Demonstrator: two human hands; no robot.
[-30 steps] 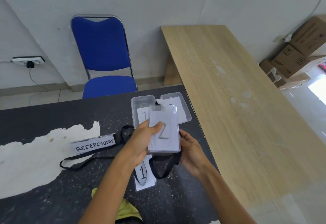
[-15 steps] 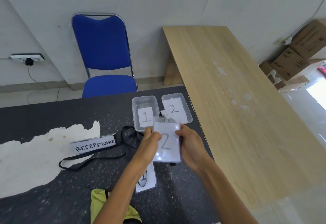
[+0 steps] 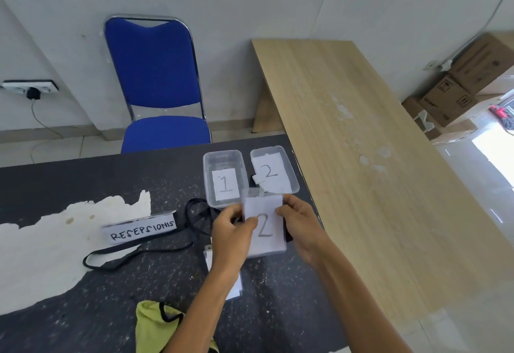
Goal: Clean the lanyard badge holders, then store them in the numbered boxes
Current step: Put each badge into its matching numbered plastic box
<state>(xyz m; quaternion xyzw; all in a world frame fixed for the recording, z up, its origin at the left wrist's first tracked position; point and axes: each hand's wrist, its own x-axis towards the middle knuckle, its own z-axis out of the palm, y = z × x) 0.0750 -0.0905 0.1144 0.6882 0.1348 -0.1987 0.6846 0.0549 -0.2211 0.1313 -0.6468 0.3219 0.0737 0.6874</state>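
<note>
A clear badge holder marked "2" is held flat just above the dark table, in front of the two boxes. My left hand pinches its left edge and my right hand grips its right edge. Its black lanyard trails left on the table. Clear box "1" and clear box "2" stand side by side behind the holder. A second badge holder lies under my left forearm, mostly hidden. A yellow-green cloth lies at the near edge.
A "RESEPSIONIS" name sign lies left of the lanyard, by a white patch where the dark table is peeling. A wooden table adjoins on the right. A blue chair stands behind; cardboard boxes far right.
The "2" badge holder came down from in front of the boxes toward the table. My right hand moved from beneath it to its right edge.
</note>
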